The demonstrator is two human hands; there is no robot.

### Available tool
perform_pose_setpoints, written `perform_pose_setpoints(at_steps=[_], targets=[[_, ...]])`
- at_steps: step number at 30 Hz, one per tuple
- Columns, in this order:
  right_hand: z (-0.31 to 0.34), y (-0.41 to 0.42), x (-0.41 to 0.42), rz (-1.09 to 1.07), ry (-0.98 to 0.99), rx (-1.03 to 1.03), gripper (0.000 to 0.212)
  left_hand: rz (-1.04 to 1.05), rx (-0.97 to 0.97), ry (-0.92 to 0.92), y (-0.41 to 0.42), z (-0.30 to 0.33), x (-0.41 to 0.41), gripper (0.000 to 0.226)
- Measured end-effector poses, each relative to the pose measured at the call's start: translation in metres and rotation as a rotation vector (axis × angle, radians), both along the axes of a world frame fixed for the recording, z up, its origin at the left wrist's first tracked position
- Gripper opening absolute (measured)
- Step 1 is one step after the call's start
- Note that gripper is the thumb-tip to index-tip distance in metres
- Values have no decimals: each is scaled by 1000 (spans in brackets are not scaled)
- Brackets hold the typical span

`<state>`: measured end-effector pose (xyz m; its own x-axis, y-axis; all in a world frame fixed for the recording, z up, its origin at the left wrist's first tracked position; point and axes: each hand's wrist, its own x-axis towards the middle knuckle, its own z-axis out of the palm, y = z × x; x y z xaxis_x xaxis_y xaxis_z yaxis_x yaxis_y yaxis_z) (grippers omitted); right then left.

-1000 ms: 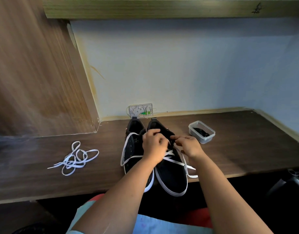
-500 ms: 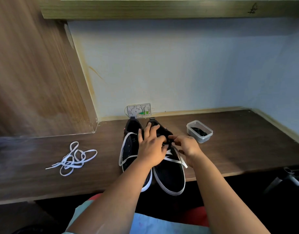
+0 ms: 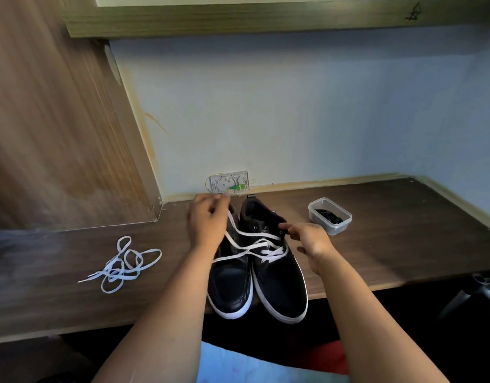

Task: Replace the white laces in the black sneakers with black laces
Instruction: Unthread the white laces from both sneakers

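On dark woodgrain bench (image 3: 390, 244), left hand (image 3: 206, 225) is pinching flat white lace (image 3: 249, 246); right hand (image 3: 310, 239) is gripping smooth black sneaker (image 3: 277, 280) at 3 o'clock.

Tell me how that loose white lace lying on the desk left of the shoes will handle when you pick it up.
The loose white lace lies in slack tangled loops on the desk, so it is probably floppy and will dangle. It looks thin and flat, likely very light. The crossed loops may snag and lift as one clump.
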<state>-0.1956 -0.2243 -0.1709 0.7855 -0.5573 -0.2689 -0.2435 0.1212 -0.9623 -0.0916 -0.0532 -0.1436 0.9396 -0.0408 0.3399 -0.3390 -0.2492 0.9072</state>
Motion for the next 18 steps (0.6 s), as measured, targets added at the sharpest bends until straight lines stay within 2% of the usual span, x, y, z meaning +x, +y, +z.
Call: perform_pose_setpoints(at_steps=[1,2,3,5,7,10,12,13,16,18], targets=[[-1,0,1,-3,-2,1,31,76,353,-169,0,-8,4,33],[-1,1,1,-5,-5,1,31,87,565,-266,-2,-12,3,32],[-1,1,1,-9,-10,2,30,34,660,-317,-7,-13,-2,34],[-2,2,0,-7,-24,-3,29,-153,772,-429,-22,-21,-15,36],[-3,2,-2,-4,-47,-7,28,-277,871,-511,-37,-37,-27,25],[-4,2,-5,-2,-68,-11,25,-329,881,-418,-46,-55,-32,15],[-5,1,-4,1,-59,-12,24,-325,682,-289,-48,-53,-32,12],[-5,0,-4,-3,-51,-12,23,-331,470,-165,-50,-42,-34,12],[-3,-2,-3,-13,-30,2,23,-416,-528,444,-43,7,-36,18],[-2,-2,-3,-7,-17,-5,21,-491,-1085,696,-22,22,-20,10]])
